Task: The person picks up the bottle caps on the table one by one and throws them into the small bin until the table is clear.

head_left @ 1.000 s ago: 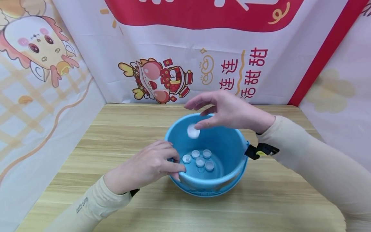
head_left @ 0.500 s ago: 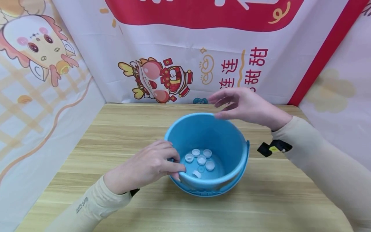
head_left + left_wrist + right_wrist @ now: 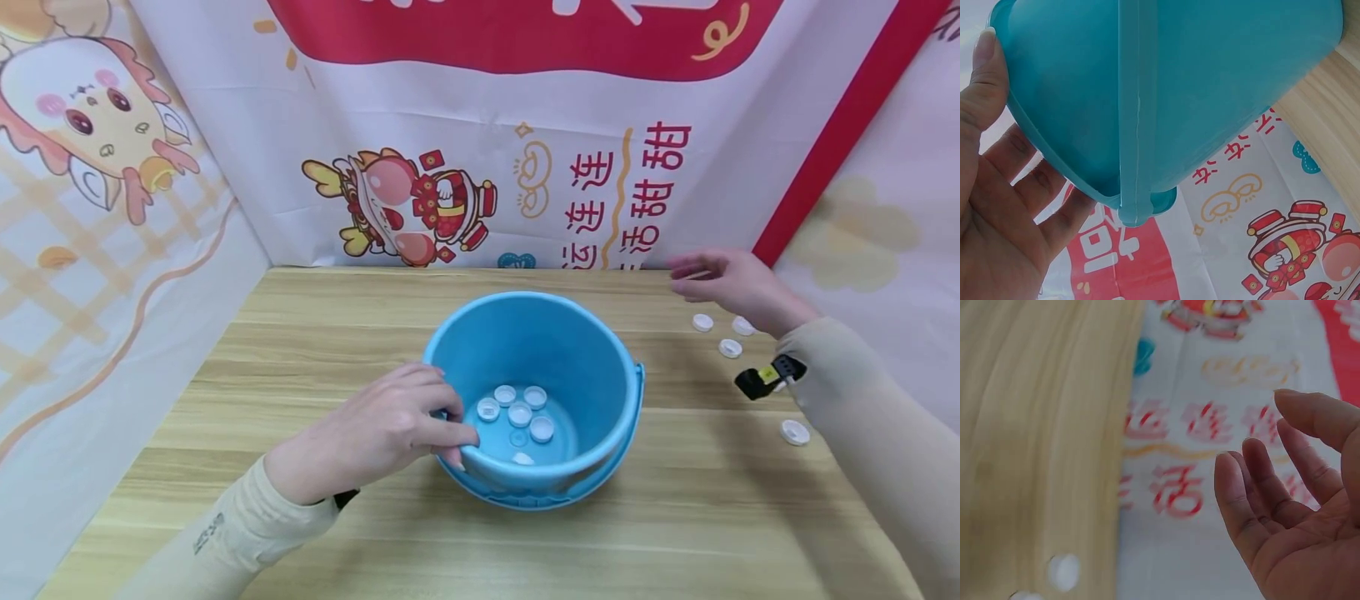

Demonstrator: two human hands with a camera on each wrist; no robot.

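A blue plastic bucket [image 3: 536,337] stands upright on the wooden table. My left hand [image 3: 386,429] grips its near-left rim; the left wrist view shows the thumb and fingers [image 3: 1060,215] on either side of the rim. Several white bottle caps [image 3: 520,414] lie on the bucket's floor, and one more cap [image 3: 522,458] is mostly hidden by the near rim. My right hand [image 3: 738,287] hovers above the back right of the table, fingers loosely bent and holding nothing. Beneath and beside it are loose white caps, the closest a cap [image 3: 702,322] just below the fingers.
More caps [image 3: 730,348] lie to the right of the bucket, with a lone cap [image 3: 795,432] beside the right sleeve. The bucket's handle [image 3: 1137,112] hangs down its side. A printed cloth [image 3: 450,108] rises behind the table's back edge.
The right hand has let a white cap drop into the bucket, then moved right, away from the opening. Caps on the right of the table now show. The left hand stays on the rim.
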